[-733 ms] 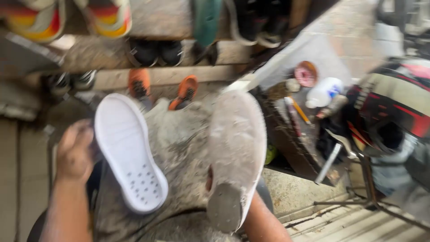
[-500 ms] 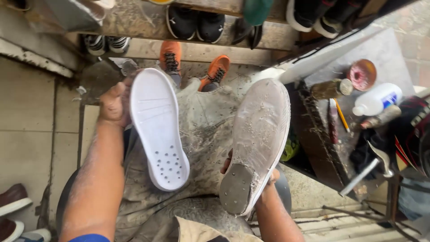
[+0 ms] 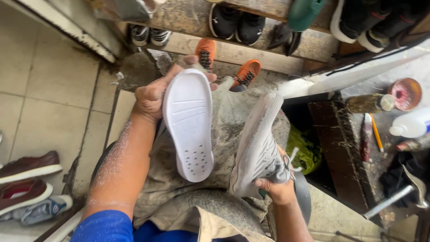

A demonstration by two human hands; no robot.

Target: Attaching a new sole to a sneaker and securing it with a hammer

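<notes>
My left hand (image 3: 154,92) grips the toe end of a white shoe sole (image 3: 189,123), held upright with its inner face and small holes toward me. My right hand (image 3: 277,187) holds a grey knit shoe upper (image 3: 260,143) near its heel and laces, turned on its side. Both are over my lap, which is covered by a dusty grey cloth (image 3: 224,116). The sole and the upper are a little apart, side by side.
An orange pair of shoes (image 3: 226,65) stands ahead on the floor below a wooden shelf (image 3: 264,18) of dark shoes. Brown shoes (image 3: 27,172) lie at the left. To the right is a dirty workbench (image 3: 340,148) with a white bottle (image 3: 412,124), pencils and a hammer (image 3: 396,195).
The grey shoe has turned from sole-up onto its side and dropped lower in my right hand. The white sole stays upright in my left hand. The view has shifted downward.
</notes>
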